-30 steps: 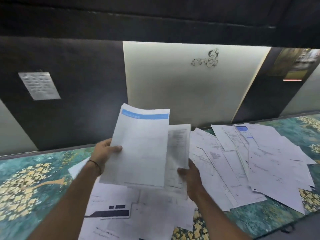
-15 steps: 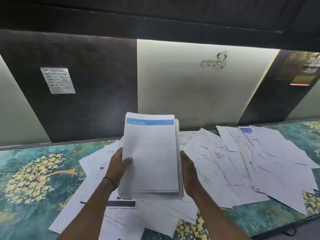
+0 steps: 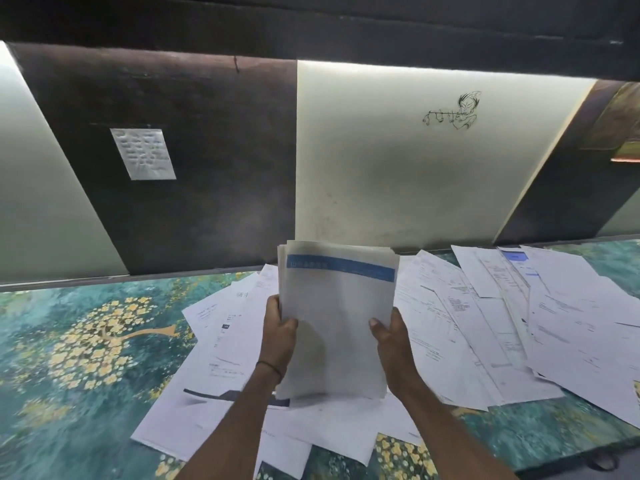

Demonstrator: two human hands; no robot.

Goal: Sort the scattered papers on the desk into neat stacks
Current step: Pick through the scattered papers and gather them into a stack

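I hold a stack of white papers (image 3: 337, 317) upright in front of me; its top sheet has a blue band across the head. My left hand (image 3: 280, 336) grips the stack's left edge and my right hand (image 3: 393, 336) grips its right edge. The stack's lower edge hangs just above loose sheets (image 3: 221, 344) lying on the desk (image 3: 79, 341), which is covered with a teal cloth printed with a golden tree. More scattered papers (image 3: 540, 327) overlap each other to the right.
A wall of dark and pale panels (image 3: 398, 181) rises right behind the desk. A small printed notice (image 3: 142, 154) hangs on the dark panel. The desk's left part shows bare cloth. The front edge of the desk (image 3: 571, 462) runs at lower right.
One second ago my hands held two offset bundles. They have been brought together into one squared stack, now gripped at both side edges and lowered toward the desk.
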